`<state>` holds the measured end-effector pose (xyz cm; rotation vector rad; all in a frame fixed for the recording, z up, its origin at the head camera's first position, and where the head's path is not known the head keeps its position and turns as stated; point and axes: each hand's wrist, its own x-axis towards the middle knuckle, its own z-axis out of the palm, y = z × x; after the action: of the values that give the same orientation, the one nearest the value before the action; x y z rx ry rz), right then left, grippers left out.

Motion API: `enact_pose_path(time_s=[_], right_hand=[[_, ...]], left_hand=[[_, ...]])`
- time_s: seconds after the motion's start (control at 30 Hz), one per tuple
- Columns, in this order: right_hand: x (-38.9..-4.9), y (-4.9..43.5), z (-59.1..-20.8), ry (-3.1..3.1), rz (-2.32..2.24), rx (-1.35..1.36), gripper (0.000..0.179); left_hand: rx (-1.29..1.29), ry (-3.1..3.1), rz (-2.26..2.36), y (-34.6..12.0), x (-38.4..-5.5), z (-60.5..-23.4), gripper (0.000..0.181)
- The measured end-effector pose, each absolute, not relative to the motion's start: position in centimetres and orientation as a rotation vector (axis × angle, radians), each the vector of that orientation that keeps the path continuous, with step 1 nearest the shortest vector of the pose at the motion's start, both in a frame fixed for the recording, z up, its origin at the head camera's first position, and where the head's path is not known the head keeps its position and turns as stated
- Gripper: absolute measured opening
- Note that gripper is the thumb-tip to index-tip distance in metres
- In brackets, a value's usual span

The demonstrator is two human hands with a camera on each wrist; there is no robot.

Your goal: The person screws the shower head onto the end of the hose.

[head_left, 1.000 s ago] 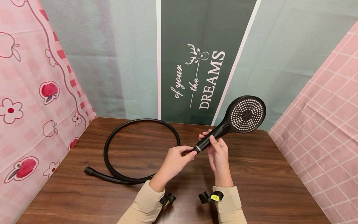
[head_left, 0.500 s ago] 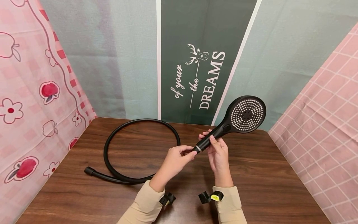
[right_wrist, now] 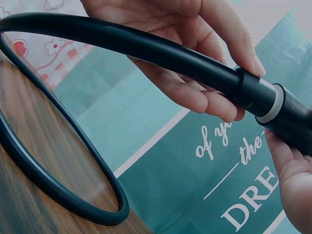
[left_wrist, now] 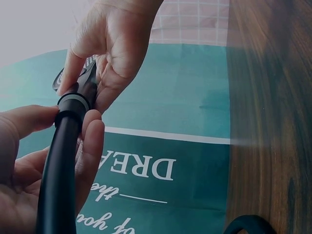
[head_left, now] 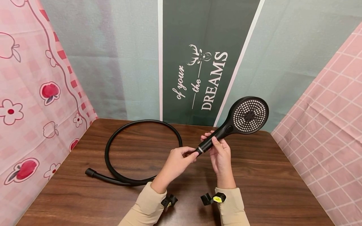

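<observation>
A black handheld shower head (head_left: pixel 250 115) with pale nozzles is held up over the table, its face toward the head camera. My right hand (head_left: pixel 221 153) grips its handle (head_left: pixel 207 143). At the handle's lower end, my left hand (head_left: pixel 178 161) pinches the black hose connector (right_wrist: pixel 251 90) between thumb and fingers. The connector sits against the handle, with a light ring (right_wrist: pixel 272 105) at the join. Whether it is threaded tight cannot be told. From the connector, the black hose (left_wrist: pixel 57 175) runs back past the left palm.
The hose lies in a wide loop (head_left: pixel 107 152) on the brown wooden table (head_left: pixel 263 188). Its other end fitting (head_left: pixel 90 172) rests at the left. Patterned cloths hang at the back and both sides. Each sleeve cuff carries a small black wrist mount (head_left: pixel 213 198).
</observation>
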<state>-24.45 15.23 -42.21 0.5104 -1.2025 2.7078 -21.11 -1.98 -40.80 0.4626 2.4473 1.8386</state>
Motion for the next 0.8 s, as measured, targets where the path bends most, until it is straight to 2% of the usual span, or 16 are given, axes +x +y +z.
enact_pose_path(time_s=[0.8], right_hand=[[-24.51, 15.27, -42.26, -1.196, 2.711, 0.516, 0.020]], left_hand=[[0.439, 2.414, 1.829, -2.24, -21.30, -40.87, 0.032]])
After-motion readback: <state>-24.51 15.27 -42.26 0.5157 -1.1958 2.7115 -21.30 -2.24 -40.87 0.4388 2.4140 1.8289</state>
